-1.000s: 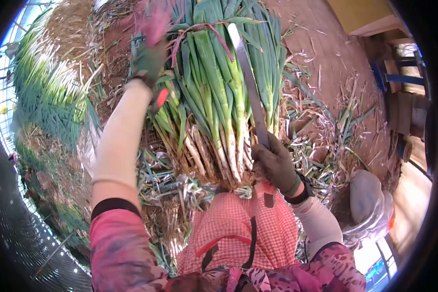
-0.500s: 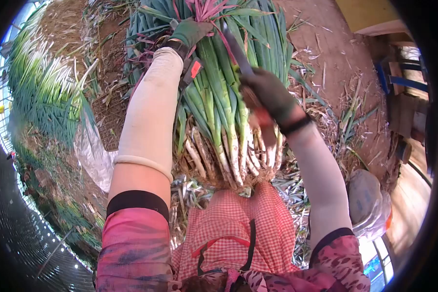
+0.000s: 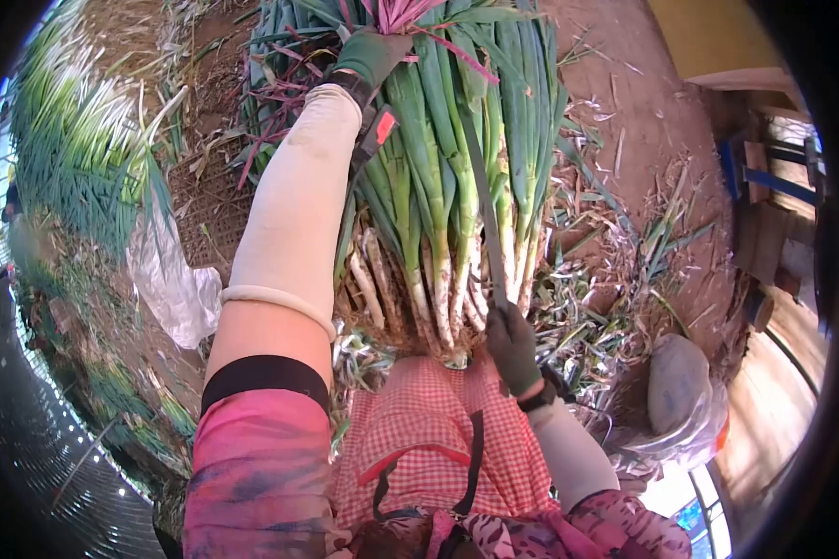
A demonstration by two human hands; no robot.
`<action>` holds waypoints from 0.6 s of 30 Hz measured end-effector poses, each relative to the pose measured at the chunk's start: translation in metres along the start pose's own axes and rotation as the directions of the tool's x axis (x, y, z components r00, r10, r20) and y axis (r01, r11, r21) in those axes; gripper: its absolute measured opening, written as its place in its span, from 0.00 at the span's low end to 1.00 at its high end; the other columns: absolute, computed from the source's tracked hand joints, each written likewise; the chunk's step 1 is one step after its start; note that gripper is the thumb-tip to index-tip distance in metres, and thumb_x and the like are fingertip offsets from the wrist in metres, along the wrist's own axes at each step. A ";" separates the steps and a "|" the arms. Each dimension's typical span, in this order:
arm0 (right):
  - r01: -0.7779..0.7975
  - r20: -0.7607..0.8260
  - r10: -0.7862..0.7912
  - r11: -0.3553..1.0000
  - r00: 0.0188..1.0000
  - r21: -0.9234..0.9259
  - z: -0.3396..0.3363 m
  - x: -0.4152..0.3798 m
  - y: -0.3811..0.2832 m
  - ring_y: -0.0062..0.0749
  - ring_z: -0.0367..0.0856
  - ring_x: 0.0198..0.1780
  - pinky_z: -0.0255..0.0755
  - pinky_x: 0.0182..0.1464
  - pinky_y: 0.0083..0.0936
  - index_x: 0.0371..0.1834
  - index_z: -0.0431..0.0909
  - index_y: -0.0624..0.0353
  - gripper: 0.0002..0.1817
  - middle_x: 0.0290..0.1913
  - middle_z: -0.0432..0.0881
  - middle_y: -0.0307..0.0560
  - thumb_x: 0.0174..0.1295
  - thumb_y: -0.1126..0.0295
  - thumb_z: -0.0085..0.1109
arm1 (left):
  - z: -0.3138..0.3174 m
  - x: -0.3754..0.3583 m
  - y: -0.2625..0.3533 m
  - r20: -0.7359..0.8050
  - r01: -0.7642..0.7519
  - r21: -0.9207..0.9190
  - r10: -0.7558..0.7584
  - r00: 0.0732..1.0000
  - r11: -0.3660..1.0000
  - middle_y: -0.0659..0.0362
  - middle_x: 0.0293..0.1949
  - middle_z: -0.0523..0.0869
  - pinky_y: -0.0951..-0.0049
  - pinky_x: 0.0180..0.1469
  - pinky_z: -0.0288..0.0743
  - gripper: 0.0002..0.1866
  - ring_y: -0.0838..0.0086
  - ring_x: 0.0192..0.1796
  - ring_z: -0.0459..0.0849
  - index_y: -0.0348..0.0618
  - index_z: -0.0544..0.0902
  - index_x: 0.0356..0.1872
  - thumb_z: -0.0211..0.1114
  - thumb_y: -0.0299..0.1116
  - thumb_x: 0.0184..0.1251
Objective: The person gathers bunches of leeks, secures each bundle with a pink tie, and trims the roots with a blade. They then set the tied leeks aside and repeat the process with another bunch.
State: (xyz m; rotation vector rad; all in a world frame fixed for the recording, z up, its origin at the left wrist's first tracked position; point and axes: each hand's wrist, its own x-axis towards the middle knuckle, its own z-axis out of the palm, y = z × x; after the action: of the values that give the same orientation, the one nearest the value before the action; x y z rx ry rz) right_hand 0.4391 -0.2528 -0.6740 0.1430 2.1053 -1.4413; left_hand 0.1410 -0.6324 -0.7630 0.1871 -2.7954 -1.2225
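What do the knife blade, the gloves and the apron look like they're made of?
Knife blade: likely metal, dull grey, thin and straight. Gloves on the left hand and right hand: seemingly knit fabric, dark, matte. Apron: woven cloth, red-and-white check, creased.

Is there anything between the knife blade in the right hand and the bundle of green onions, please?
Nothing visible does. The right hand grips the knife by its handle, and the blade lies straight along the green onions, seemingly against the stalks. The left hand is on the leaves at the far end, clear of the blade.
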 end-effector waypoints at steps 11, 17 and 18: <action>0.604 0.490 -0.360 0.556 0.794 -0.571 0.025 0.271 -0.085 0.46 0.81 0.38 0.78 0.40 0.37 0.30 0.80 0.55 0.11 0.35 0.80 0.50 0.43 0.67 0.66 | -0.020 -0.015 0.026 0.224 -0.349 0.539 0.269 0.937 0.766 0.52 0.43 0.85 0.65 0.47 0.76 0.12 0.57 0.42 0.84 0.54 0.82 0.48 0.55 0.35 0.66; 0.100 -0.031 -0.099 0.995 0.995 0.017 0.049 0.217 -0.082 0.51 0.82 0.39 0.73 0.41 0.38 0.41 0.78 0.60 0.17 0.38 0.83 0.58 0.64 0.57 0.52 | 0.000 -0.006 -0.003 0.183 -0.257 0.563 0.185 0.966 0.786 0.53 0.43 0.85 0.64 0.45 0.76 0.17 0.58 0.43 0.84 0.50 0.78 0.55 0.52 0.35 0.66; 0.077 -0.028 -0.074 0.989 0.997 0.123 0.051 0.193 -0.072 0.45 0.82 0.36 0.74 0.39 0.36 0.45 0.77 0.59 0.16 0.36 0.83 0.55 0.65 0.58 0.51 | -0.005 -0.010 -0.010 0.240 -0.373 0.671 0.289 0.927 0.640 0.53 0.43 0.86 0.64 0.45 0.76 0.18 0.58 0.43 0.84 0.48 0.77 0.56 0.51 0.35 0.67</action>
State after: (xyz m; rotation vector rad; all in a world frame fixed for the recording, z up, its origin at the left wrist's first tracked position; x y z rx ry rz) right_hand 0.2713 -0.3708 -0.7270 0.1295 2.0592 -1.6233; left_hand 0.1526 -0.6412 -0.7676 -0.3618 -3.0444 -0.0226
